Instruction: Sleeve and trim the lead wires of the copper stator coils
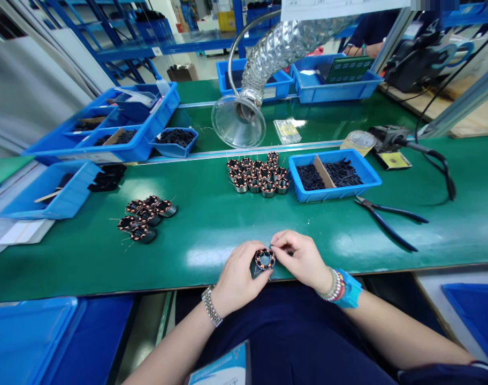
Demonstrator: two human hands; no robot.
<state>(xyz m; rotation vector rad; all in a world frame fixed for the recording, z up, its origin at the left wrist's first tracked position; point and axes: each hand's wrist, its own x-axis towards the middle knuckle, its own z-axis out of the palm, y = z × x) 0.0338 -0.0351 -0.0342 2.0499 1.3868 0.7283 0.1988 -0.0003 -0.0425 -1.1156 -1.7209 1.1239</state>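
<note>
A ring-shaped motor stator with copper windings stands near the front edge of the green bench. My left hand is wrapped around its left side, thumb in front and fingers behind. At its upper right rim, my right hand is closed in a pinch beside the windings; what sits between those fingertips is too small to tell. Ahead lies a cluster of several similar stators. Another group of wound stators, with loose wire ends, rests to the left.
A blue bin of short black pieces stands at right, with cutting pliers in front. Above hangs a fume extractor hood. Blue trays line the left side. A soldering-iron stand with a cable sits far right; a co-worker's arm shows behind.
</note>
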